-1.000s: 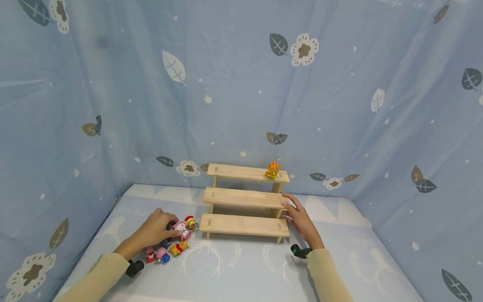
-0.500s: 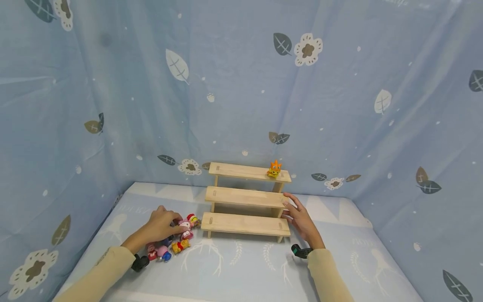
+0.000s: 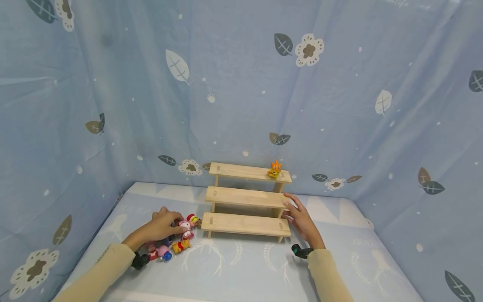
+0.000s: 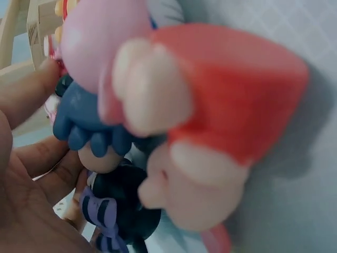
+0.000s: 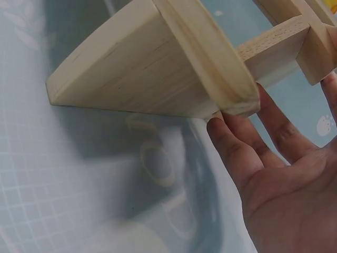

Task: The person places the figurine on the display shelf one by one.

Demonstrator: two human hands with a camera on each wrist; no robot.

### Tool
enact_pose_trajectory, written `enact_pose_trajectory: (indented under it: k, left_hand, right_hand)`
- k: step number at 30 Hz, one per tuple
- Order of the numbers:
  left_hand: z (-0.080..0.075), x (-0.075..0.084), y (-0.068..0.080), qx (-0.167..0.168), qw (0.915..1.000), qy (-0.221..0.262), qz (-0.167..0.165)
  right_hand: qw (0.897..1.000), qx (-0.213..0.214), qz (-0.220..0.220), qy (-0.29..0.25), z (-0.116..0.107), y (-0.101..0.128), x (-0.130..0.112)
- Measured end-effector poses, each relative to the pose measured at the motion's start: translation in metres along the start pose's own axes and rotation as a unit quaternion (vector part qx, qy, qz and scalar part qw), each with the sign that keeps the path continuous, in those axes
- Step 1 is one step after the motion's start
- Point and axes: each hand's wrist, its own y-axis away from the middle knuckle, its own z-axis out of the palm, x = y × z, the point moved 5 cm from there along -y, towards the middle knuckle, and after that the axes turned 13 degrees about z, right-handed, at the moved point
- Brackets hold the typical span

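Observation:
My left hand (image 3: 164,224) pinches a pink-and-white figurine (image 3: 186,228) between thumb and fingers, left of the wooden display stand (image 3: 245,224). In the left wrist view, a red-dressed pig figurine (image 4: 237,89) and a dark figurine with a purple bow (image 4: 126,203) lie close below that hand. A yellow bear figurine (image 3: 181,246) in a red top lies just in front of it. At the stand's right end, my right hand (image 3: 299,216) holds the end of the middle board, and its lower fingertips (image 5: 216,126) touch the wood near the bottom board.
An orange-and-yellow figurine (image 3: 275,170) stands on the top board's right end. A pink figurine with a blue bottom (image 3: 164,253) lies among the group at left. Blue patterned cloth (image 3: 241,75) hangs around the table (image 3: 234,281).
My left hand has moved slightly right, and the pink-and-white figurine has shifted right and tilted more upright. My right hand stays at the stand.

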Motion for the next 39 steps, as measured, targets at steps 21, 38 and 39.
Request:
enact_pose_trajectory:
  k: [21, 38, 39]
  left_hand:
    - [-0.022, 0.002, 0.017, 0.089, 0.9878, 0.126, 0.016]
    - [-0.04, 0.01, 0.014, 0.18, 0.9721, 0.149, 0.013]
    - [-0.041, 0.011, 0.014, 0.188, 0.9708, 0.149, 0.014]
  right_hand:
    - [0.999, -0.031, -0.007, 0.007, 0.003, 0.001, 0.001]
    - [0.998, -0.049, -0.007, 0.031, -0.002, 0.004, -0.006]
    - [0.998, -0.047, -0.007, 0.028, -0.002, 0.004, -0.007]
